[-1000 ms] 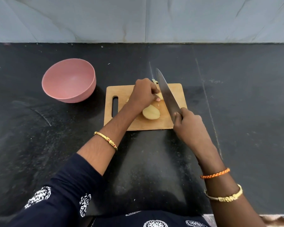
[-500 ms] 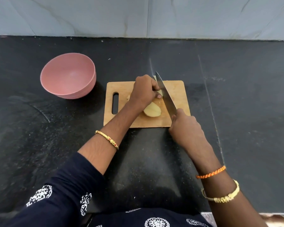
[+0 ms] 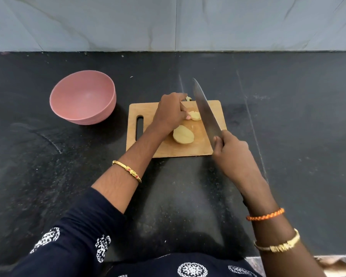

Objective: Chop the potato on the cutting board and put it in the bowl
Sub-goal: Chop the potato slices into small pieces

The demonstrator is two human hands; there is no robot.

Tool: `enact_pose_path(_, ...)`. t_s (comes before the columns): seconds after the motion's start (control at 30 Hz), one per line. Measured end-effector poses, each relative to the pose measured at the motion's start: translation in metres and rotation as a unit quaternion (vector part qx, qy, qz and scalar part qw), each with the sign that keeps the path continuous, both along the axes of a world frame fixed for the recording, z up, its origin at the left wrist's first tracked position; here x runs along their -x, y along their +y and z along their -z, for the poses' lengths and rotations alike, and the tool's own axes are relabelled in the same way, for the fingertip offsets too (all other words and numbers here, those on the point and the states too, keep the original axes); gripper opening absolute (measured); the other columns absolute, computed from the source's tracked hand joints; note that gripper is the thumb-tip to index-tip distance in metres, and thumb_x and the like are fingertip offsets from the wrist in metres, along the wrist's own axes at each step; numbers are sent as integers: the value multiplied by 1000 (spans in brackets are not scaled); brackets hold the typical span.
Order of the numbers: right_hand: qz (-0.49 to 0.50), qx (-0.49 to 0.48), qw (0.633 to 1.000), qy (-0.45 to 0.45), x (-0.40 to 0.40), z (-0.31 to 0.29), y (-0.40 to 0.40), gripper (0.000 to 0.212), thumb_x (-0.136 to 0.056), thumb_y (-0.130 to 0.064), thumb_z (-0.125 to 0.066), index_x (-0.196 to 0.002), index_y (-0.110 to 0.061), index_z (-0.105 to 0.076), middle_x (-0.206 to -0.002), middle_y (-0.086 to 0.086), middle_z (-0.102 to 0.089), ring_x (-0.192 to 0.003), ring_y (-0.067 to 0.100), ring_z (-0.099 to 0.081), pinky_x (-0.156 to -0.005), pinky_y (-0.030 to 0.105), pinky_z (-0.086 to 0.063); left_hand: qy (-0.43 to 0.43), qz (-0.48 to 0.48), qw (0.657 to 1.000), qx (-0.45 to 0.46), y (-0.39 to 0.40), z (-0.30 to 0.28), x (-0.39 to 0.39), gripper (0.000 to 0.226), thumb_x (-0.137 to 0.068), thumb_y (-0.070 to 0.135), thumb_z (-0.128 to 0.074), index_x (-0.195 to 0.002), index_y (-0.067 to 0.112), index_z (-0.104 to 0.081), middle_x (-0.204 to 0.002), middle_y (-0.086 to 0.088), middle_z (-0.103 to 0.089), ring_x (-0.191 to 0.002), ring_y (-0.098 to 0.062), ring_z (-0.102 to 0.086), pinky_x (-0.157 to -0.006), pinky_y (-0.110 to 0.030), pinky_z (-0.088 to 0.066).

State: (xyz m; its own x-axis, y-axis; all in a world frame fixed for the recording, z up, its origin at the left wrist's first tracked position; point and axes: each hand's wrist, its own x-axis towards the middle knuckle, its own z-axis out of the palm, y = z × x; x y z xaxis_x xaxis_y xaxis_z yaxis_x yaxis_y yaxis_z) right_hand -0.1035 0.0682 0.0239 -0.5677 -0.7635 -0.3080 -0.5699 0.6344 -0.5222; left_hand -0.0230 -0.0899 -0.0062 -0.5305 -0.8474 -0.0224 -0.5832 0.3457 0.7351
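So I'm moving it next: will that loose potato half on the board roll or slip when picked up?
The potato half seems to lie cut face up on its rounded side, so it may rock. The pale cut face looks moist, probably slippery. It looks firm, not fragile.

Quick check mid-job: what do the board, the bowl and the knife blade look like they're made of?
Cutting board: wood or bamboo, matte tan with faint grain. Bowl: probably matte plastic, uniform pink, no glaze shine. Knife: steel blade, grey with a dull sheen.
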Motion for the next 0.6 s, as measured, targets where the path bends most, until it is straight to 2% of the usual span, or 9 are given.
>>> enact_pose_path(0.17,-24,-11,1000,-6,-6,7,-19,22,-100,-30,-35,-102,-14,-50,-87,11,-57,-83,31,-59,-77,44,-52,15,4,1000,-8,-1,1,-1,69,-72,0,-75,-135,12,-47,-90,-6,-73,-86,-8,-68,-91,-21,-42)
enact_pose_path(0.27,-25,-16,1000,6,-9,10,-21,23,-101,-30,-34,-106,-13,-49,-81,6,-50,-79,27,-54,-72,38,-48,23,-3,1000,-8,-1,2,-2,70,-73,1,-75,-136,13,-45,-88,-5,-73,-86,-9,-68,-90,-18,-39)
enact_pose_path(0.37,-23,-28,999,25,-11,13,-23,22,-101,-31,-33,-109,-15,-46,-84,7,-50,-77,25,-51,-68,35,-43,33,-2,999,-3,-2,3,-2,66,-74,1,-75,-132,13,-46,-86,-5,-73,-82,-10,-68,-85,-19,-45)
enact_pose_path(0.5,-32,-67,996,39,-15,15,-27,20,-101,-30,-34,-114,-18,-45,-91,7,-55,-85,26,-58,-74,40,-52,36,-8,999,11,-4,6,-2,54,-77,4,-73,-123,14,-46,-80,-2,-71,-72,-7,-67,-70,-10,-46)
enact_pose_path(0.6,-47,-90,994,45,-17,15,-30,15,-100,-23,-38,-113,-19,-43,-88,6,-53,-84,24,-57,-74,40,-53,44,-6,999,21,-4,7,-2,48,-79,3,-71,-118,14,-46,-77,0,-70,-66,-4,-65,-60,-3,-45)
